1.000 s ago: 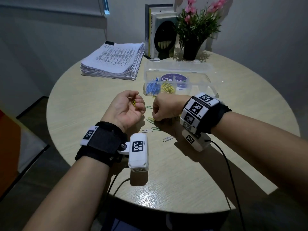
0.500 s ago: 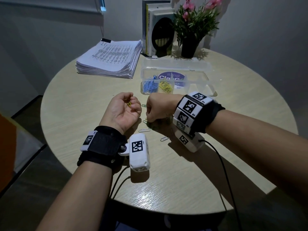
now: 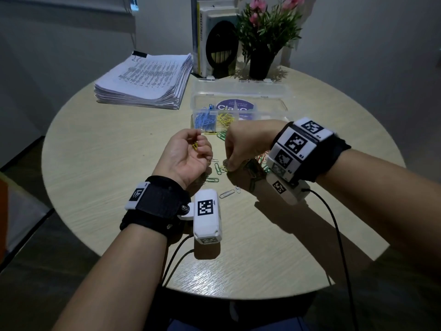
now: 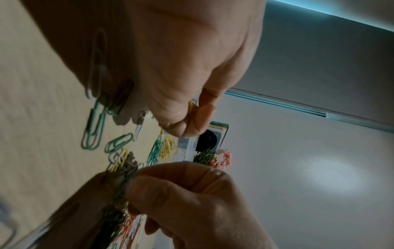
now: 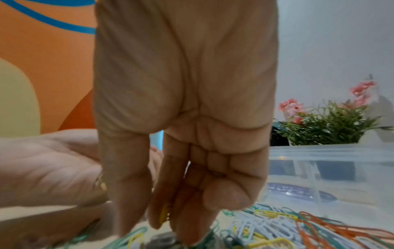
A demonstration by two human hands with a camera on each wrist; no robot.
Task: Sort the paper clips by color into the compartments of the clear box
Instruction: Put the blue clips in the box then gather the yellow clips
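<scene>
I am holding my left hand (image 3: pixel 188 154) palm up just above the worktop (image 3: pixel 107 163), its fingers curling in over a few yellow clips (image 3: pixel 195 146) that I am gripping against the palm. My right hand (image 3: pixel 241 149) is reaching down beside it, knuckles up, and its thumb and forefinger are pinching a yellow paper clip (image 5: pixel 164 213) at the near edge of the loose pile (image 5: pixel 277 225) of mixed clips. The pile is lying on the worktop under and just beyond my right hand, with green, white, yellow and orange clips tangling together, and a few single green and white clips (image 3: pixel 226 193) are lying apart on the near side, close to my left wrist.

The clear box (image 3: pixel 238 108) is sitting open just behind both hands. Blue clips (image 3: pixel 205 119) are filling its left compartment, and yellow ones (image 3: pixel 225 118) are lying in the compartment next to it. A stack of printed papers (image 3: pixel 145 82) is resting to the left of the box, and books (image 3: pixel 214 41) and a potted plant (image 3: pixel 262 39) are standing behind it.
</scene>
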